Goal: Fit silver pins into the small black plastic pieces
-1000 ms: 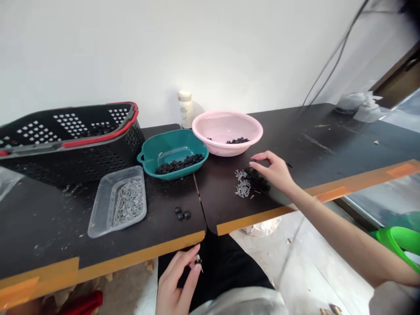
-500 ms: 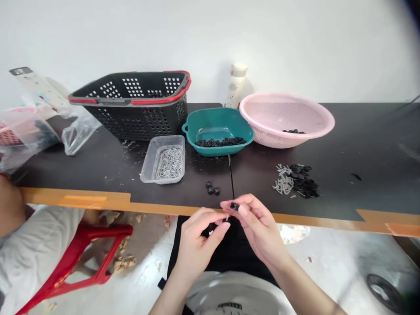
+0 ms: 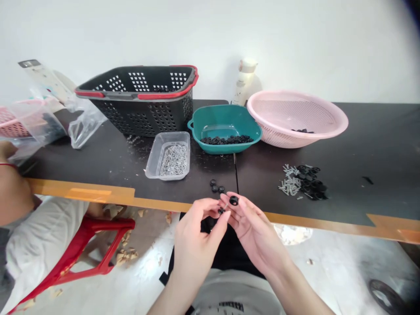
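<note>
My left hand point(image 3: 197, 232) pinches a small black part point(image 3: 221, 211), with a thin metal pin standing up by it. Close beside it, my right hand point(image 3: 257, 227) grips a round black ring point(image 3: 234, 200) between thumb and fingers, its opening facing me. Both hands are over the table's front edge. Just behind them lie three black rings point(image 3: 215, 188). Metal pins fill part of a clear tub point(image 3: 151, 164), and black parts lie in a teal basin point(image 3: 226, 113). To the right is a pile of metal pins point(image 3: 290, 186) against a pile of black parts point(image 3: 311, 183).
A black basket point(image 3: 141, 116) with red handles, a white bottle point(image 3: 244, 81) and a pink colander point(image 3: 295, 98) stand at the back. At the left are a plastic bag point(image 3: 85, 124), a person's arm point(image 3: 15, 188) and a red stool point(image 3: 101, 256).
The ring in my right hand has turned so its opening shows. My left hand has tilted, bringing its black part and pin into view. The whole view has shifted slightly.
</note>
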`<state>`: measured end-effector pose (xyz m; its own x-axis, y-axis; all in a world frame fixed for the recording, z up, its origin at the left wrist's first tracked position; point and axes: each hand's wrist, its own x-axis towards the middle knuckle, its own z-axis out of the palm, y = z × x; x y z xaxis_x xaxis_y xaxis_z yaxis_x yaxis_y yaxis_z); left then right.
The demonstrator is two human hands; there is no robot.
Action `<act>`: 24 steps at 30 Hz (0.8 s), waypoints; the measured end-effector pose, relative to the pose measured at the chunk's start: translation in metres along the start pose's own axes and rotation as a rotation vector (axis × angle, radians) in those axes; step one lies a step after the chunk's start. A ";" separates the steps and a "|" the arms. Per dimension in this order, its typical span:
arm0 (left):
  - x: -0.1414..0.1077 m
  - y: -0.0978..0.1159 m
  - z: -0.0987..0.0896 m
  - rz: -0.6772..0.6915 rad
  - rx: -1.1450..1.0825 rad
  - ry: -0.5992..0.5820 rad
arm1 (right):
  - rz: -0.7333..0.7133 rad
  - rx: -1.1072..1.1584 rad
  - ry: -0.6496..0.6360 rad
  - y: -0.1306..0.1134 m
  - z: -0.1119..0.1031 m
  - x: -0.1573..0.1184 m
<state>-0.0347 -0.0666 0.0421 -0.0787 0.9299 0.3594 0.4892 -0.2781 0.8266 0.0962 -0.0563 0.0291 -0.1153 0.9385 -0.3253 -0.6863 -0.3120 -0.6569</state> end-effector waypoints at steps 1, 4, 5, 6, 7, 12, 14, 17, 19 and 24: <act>0.002 0.001 0.000 0.016 0.015 -0.003 | 0.005 0.005 -0.001 0.000 0.000 0.000; 0.005 0.004 0.000 0.071 0.043 0.002 | 0.005 0.004 -0.008 0.001 0.002 0.002; 0.005 0.005 0.000 0.084 0.046 0.008 | 0.007 0.001 -0.008 0.001 0.002 0.002; 0.005 0.005 0.001 0.095 0.048 0.015 | 0.010 -0.002 -0.008 0.001 0.003 0.002; 0.006 0.005 0.001 0.104 0.050 0.022 | 0.013 -0.003 -0.011 0.001 0.003 0.002; 0.006 0.005 0.002 0.115 0.082 0.043 | 0.015 -0.023 -0.033 0.003 0.004 0.003; 0.006 0.005 0.002 0.124 0.094 0.045 | 0.000 -0.041 -0.037 0.005 0.004 0.003; 0.005 0.004 0.003 0.151 0.104 0.052 | -0.031 -0.068 -0.051 0.006 0.004 0.003; 0.004 0.004 0.003 0.155 0.115 0.070 | -0.048 -0.087 -0.073 0.005 0.004 0.003; 0.002 0.005 0.000 0.131 0.099 0.124 | -0.075 -0.128 -0.167 0.000 0.004 -0.001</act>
<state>-0.0324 -0.0659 0.0471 -0.1119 0.8491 0.5162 0.5850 -0.3636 0.7249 0.0932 -0.0567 0.0321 -0.1917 0.9679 -0.1623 -0.6019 -0.2466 -0.7595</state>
